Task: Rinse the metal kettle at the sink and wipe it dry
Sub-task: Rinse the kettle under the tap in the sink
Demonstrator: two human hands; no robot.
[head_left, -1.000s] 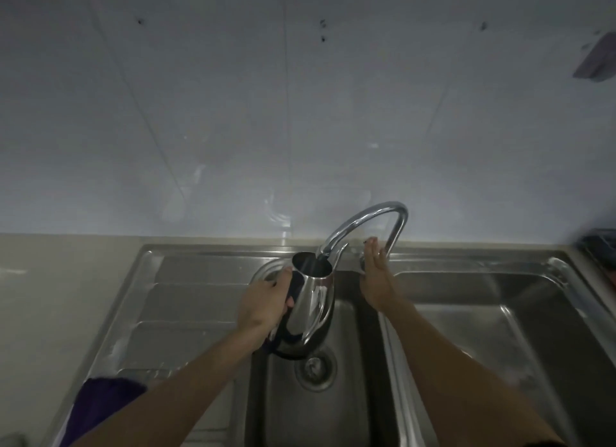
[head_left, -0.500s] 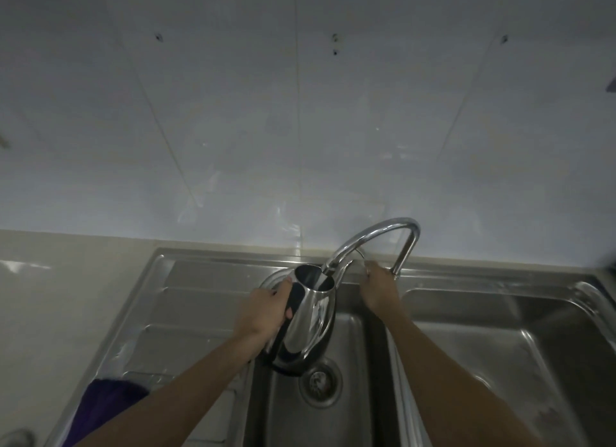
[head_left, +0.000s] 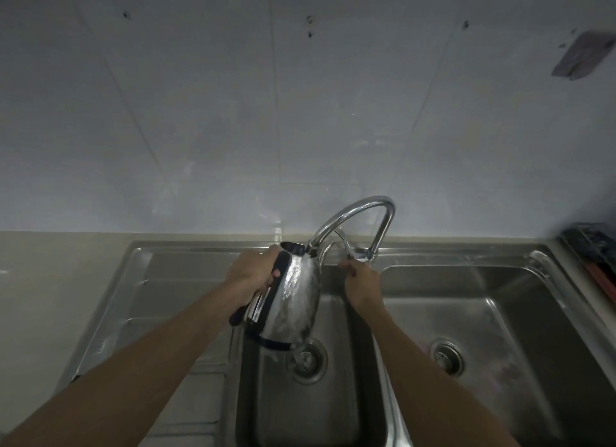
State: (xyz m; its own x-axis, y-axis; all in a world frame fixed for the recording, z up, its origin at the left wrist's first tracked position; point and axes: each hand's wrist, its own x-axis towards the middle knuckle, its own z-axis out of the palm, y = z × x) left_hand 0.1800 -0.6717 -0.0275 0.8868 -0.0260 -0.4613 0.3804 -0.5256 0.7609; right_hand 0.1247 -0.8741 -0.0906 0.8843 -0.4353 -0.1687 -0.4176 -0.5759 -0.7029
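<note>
Head view:
- left hand (head_left: pixel 251 270): grips handle of metal kettle (head_left: pixel 295 300), tilted under faucet (head_left: pixel 358 220), over left sink basin (head_left: pixel 333 396).
- right hand (head_left: pixel 360 281): fingers curled, whether on faucet lever (head_left: pixel 346 246) unclear.

Two bare forearms reach in from the bottom edge, with no sleeves, watch, bracelet or gloves showing on them. The left hand (head_left: pixel 251 269) and the right hand (head_left: pixel 360 281) are bare as well, and no rings can be made out in the dim light. The fingernails look short and unpainted. Nothing else of the person shows.
</note>
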